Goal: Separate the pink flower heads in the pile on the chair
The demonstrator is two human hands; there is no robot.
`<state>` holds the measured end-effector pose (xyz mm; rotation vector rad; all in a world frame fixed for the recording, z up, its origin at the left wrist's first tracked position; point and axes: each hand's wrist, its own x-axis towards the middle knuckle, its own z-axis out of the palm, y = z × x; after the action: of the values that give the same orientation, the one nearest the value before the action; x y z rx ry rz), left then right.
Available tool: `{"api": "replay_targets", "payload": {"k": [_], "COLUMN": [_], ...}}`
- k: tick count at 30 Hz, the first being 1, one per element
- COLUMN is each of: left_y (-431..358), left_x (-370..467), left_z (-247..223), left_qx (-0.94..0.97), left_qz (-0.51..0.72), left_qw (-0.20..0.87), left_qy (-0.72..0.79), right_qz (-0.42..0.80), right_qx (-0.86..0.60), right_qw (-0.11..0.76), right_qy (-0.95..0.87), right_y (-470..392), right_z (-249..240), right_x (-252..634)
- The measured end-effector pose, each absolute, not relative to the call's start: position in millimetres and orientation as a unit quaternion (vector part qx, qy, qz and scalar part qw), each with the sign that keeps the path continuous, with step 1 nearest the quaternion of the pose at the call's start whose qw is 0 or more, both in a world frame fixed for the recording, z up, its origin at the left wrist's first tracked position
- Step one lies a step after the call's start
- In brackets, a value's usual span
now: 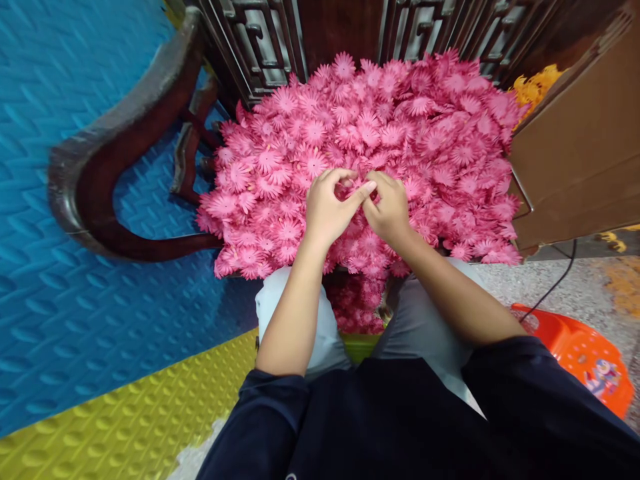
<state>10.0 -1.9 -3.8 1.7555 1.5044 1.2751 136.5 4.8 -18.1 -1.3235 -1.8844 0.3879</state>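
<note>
A wide heap of pink artificial flowers [280, 160] with narrow, pointed petals spreads out before my knees. Over the heap's near middle, my left hand [325, 207] and my right hand [393, 207] meet at the fingertips. Thumb and fingers of the left hand curl into a pinch, the thumb tip touching the right hand. The right hand's fingers are bent inward and closed. Whatever lies between the fingertips is hidden or blends into the pink behind. More pink flowers [357, 303] show lower down, between my knees.
A curved dark wooden armrest [95, 200] stands left, over blue matting [50, 300]. Dark carved wood panels [340, 33] rise behind the heap. To the right are a cardboard box [575, 153], yellow-orange flowers [540, 90], a black cable [555, 280] and an orange plastic stool [595, 353].
</note>
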Motion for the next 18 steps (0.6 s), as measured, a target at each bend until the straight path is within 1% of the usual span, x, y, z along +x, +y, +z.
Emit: {"api": "replay_targets", "payload": {"k": [6,12,18], "left_y": [-1.4,0.5,1.5], "left_x": [9.5,7.5,7.7], "left_z": [-3.9,-7.2,-10.6], "left_qx": [0.648,0.629,0.626], "left_qz": [0.451,0.484,0.479], "left_qw": [0.235,0.261,0.241], "left_qy": [0.566,0.55,0.566], "right_qz": [0.185,0.24,0.31], "right_qx": [-0.527,-0.54,-0.527], "right_qw": [0.384,0.425,0.448], "right_qy": [-0.735,-0.686,-0.652], "right_y": [8.7,9.8,12.0], "right_z": [-17.4,-20.1,-21.6], "right_x": [136.4,135.7,135.1]}}
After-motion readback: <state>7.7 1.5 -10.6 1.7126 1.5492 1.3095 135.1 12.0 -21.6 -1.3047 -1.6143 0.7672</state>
